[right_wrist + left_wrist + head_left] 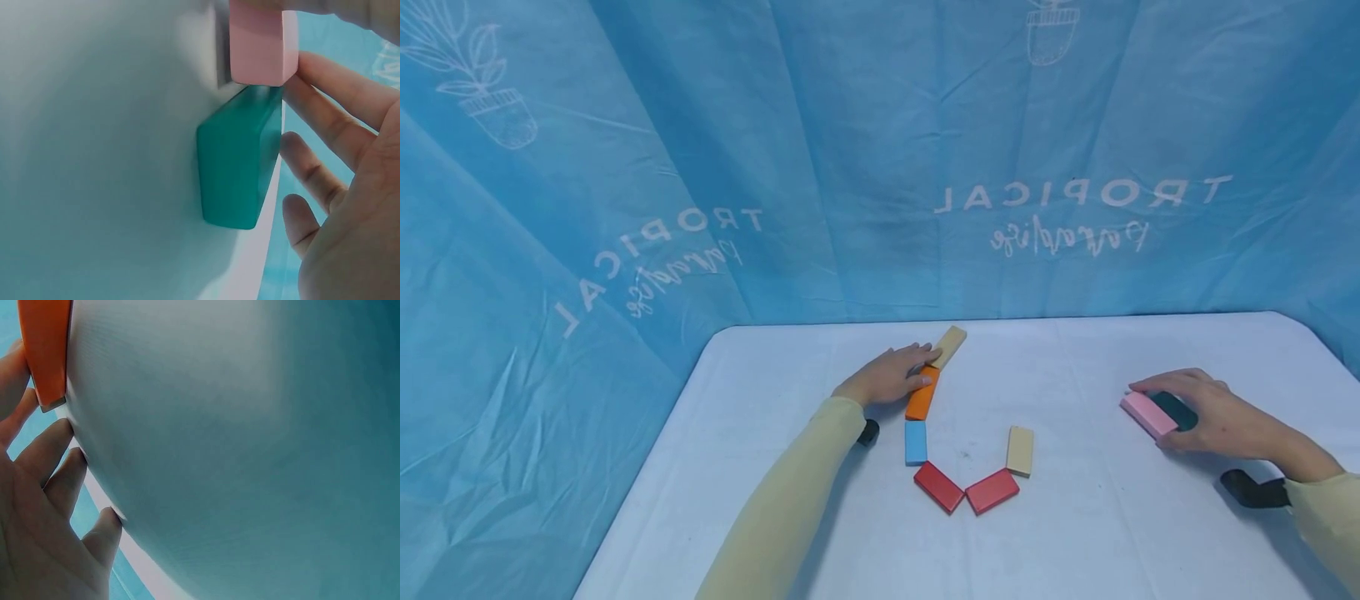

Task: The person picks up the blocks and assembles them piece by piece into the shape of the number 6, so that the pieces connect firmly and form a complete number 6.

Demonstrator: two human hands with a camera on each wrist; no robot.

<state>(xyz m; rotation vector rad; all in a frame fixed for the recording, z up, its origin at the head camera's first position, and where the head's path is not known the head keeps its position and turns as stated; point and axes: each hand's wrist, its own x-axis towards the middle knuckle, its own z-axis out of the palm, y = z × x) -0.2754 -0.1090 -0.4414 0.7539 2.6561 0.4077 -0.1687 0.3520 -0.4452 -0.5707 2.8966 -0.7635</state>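
My left hand (891, 375) lies over the orange block (922, 395), fingers spread, with fingertips at its upper end, where a wooden block (950, 345) adjoins it. In the left wrist view, the orange block (47, 353) has thumb and fingertips along one side. Out to the right, my right hand (1221, 417) pinches a pink block (1148, 414) by its ends, between thumb and fingers. Beneath that palm is a dark green block (1174, 410), partly hidden. The right wrist view has the green block (234, 162) right beside the pink one (259, 47).
Below the orange block, a blue block (916, 442), two red blocks (938, 487) and another wooden block (1019, 452) continue a curved row on the white table (1075, 542). Blue printed curtains (880, 167) hang behind and along the left side.
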